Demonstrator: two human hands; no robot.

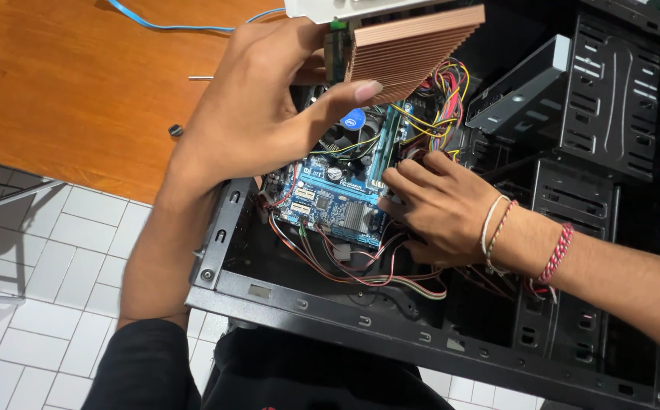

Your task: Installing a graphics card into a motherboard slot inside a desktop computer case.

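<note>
With our left hand closed around the copper-finned card, already lifted clear above the blue motherboard, our right hand rests half-open on the board's edge, gripping nothing.

Left hand raised high, back of the hand toward the camera, wrist bent. Fingers curled in a pinch grip, thumb tip stretched out to the right, nail showing. Left forearm bare, runs down to a black sleeve at the elbow.

Right hand lower, palm down, reaching in from the right. Its fingers point left and spread slightly, tips pressed downward. Right wrist carries white and red string bands; forearm is bare and angles off to the lower right edge.
</note>
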